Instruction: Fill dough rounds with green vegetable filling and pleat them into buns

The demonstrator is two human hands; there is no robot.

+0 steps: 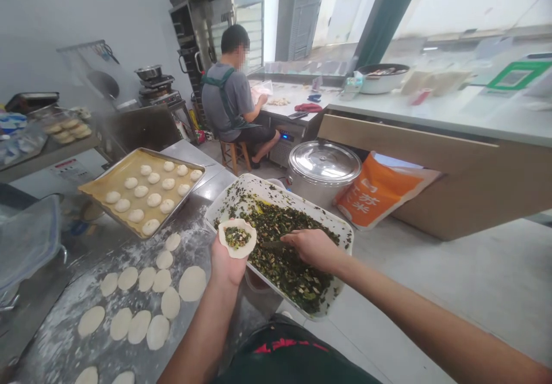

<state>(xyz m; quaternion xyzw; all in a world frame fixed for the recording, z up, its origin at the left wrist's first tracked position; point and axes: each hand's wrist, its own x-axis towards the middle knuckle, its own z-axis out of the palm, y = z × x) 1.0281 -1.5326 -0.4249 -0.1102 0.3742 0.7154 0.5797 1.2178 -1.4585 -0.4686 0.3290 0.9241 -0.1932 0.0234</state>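
My left hand (226,263) cups a round dough wrapper (237,237) with a small heap of chopped green filling in its middle. My right hand (313,247) is closed on a thin spatula (276,245) whose tip lies in the green filling (284,257). The filling fills a white rectangular tray (340,223) right in front of me. Several flat dough rounds (146,298) lie on the floured metal table (64,338) to the left of my left hand.
A baking tray (99,185) with several filled buns stands at the back left. A lidded steel pot (323,165) and an orange bag (375,191) are on the floor to the right. A seated person (233,99) works at the far counter.
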